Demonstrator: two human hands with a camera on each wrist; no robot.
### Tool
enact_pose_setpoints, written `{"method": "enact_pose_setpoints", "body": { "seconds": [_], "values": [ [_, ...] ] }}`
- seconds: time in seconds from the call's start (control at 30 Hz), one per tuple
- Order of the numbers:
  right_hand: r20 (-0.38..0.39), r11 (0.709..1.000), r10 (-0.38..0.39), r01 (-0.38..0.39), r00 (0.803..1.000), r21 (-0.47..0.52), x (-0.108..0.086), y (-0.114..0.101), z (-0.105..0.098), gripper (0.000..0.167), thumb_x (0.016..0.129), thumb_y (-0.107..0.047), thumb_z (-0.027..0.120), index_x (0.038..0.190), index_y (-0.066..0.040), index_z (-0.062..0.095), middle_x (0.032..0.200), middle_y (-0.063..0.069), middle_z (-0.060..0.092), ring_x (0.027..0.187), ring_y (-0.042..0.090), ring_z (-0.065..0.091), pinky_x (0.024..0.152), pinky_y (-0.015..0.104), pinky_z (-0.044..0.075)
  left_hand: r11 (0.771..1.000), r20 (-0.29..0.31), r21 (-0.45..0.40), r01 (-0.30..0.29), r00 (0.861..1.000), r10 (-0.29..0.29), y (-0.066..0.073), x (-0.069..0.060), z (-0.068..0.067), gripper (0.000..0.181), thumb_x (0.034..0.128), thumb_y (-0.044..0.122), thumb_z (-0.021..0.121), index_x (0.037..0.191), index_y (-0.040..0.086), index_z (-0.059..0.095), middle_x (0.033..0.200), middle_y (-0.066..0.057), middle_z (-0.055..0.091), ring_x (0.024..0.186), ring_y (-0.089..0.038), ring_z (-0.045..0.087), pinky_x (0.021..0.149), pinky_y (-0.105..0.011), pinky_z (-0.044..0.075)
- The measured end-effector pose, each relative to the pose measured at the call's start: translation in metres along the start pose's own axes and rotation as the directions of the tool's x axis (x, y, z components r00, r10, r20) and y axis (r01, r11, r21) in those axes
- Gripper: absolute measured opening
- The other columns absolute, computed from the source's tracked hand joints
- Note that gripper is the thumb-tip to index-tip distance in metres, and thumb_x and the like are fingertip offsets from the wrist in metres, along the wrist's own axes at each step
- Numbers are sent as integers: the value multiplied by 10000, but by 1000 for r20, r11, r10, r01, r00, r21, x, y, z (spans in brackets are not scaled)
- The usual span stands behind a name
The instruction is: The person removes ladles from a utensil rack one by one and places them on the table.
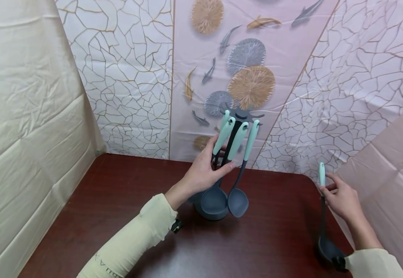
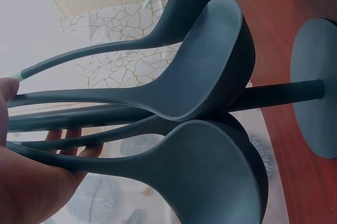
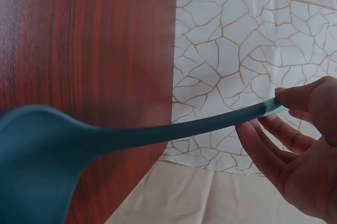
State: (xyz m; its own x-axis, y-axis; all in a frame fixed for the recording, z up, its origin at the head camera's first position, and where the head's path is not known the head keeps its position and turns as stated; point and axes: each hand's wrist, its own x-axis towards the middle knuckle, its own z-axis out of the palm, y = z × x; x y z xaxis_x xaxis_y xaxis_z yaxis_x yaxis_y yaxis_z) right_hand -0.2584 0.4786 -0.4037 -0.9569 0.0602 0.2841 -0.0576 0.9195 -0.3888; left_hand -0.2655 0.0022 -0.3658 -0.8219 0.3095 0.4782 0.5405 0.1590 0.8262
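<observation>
In the middle of the frame, my left hand (image 1: 203, 172) curls round a dark, round-bottomed stand (image 2: 284, 95) and its mint-handled spoons (image 1: 238, 202). At lower right, my right hand (image 1: 344, 199) pinches a dark, mint-handled ladle (image 3: 131, 137).

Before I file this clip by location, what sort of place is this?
Probably a makeshift booth rather than a kitchen, despite the utensil stand: patterned cloth hangs behind the table, plain cloth along both sides.

1. The left arm (image 1: 176, 196) is extended diagonally inward, covered by a pale sleeve (image 1: 132, 239).
2. The left hand (image 1: 203, 172) is raised, its fingers curled in a grip, thumb set opposite them.
3. The right wrist (image 1: 366, 235) is bared beyond a pale cuff (image 1: 375, 263).
4. By the right hand (image 1: 343, 197), a pinch is formed between thumb and fingertips.
</observation>
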Motion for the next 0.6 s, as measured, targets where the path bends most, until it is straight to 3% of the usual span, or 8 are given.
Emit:
{"method": "enact_pose_setpoints", "body": {
  "seconds": [0.2, 0.37, 0.6],
  "values": [
    [53, 998, -20, 22, 998, -51, 8, 9, -1, 582, 1023, -106, 678, 1503, 67, 398, 892, 237, 719, 605, 188, 637, 555, 359, 486, 1000, 9, -10, -8, 1000, 8, -1, 2, -1, 833, 998, 401, 737, 1661, 315, 240, 1420, -53, 571, 1235, -159, 622, 869, -396, 580],
    [118, 998, -12, 20, 993, -62, 13, 13, -1, 591, 997, -81, 680, 1482, 76, 380, 827, 151, 726, 635, 196, 630, 594, 369, 468, 1000, 1, -1, -8, 1000, 8, 0, 4, -2, 809, 999, 397, 738, 1650, 309, 265, 1396, 5, 571, 1236, -160, 628, 866, -365, 576],
    [189, 998, 59, -51, 980, -49, 14, 16, 3, 556, 1034, -83, 640, 1482, 74, 352, 847, 208, 712, 611, 240, 669, 558, 382, 519, 1000, 18, -27, 5, 1000, -4, 0, 3, -2, 788, 999, 409, 737, 1635, 338, 277, 1415, -54, 568, 1250, -203, 625, 870, -392, 575]
  ]
}}
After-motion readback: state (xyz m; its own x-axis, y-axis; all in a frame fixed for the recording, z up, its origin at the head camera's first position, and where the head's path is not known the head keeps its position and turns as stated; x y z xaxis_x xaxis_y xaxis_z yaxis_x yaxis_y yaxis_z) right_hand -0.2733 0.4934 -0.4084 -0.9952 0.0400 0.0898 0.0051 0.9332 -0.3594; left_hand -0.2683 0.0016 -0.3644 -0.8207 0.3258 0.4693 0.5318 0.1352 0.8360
